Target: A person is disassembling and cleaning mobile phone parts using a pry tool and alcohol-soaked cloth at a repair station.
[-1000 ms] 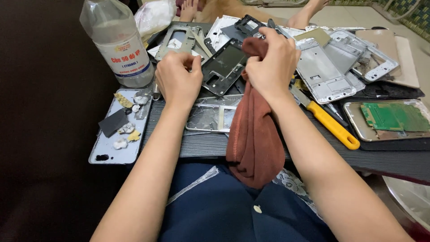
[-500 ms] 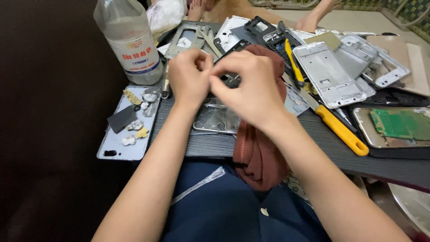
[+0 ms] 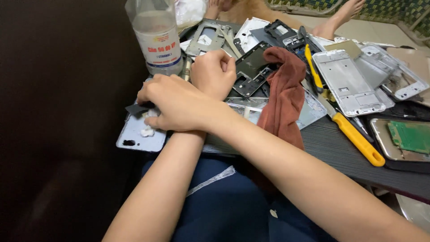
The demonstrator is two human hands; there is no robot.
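Head view: arms crossed over the counter's near left corner. Right hand [image 3: 181,105] reaches across to the left, palm down over a pale phone back cover [image 3: 139,134] lying flat at that corner; its fingers [image 3: 150,89] are curled narrow over a small dark piece [image 3: 135,109] on the cover, touching it, though I cannot tell if it is actually pinched. White bits [image 3: 147,131] sit loose on the cover just beside the hand. Left hand [image 3: 214,74] is closed in a loose fist farther back, resting against a dark phone frame [image 3: 251,69]; what it holds, if anything, is hidden. Rust-red cloth [image 3: 283,101] drapes over the near edge, untouched. Clear bottle [image 3: 156,36] stands at the far left. Yellow-handled screwdriver [image 3: 356,139] lies toward the right, silver phone frames [image 3: 347,83] behind it, green circuit board [image 3: 410,136] at the right edge. Judged progress: mid-way; many frames already stripped, small parts gathered on the cover, dark frame seemingly unfinished.
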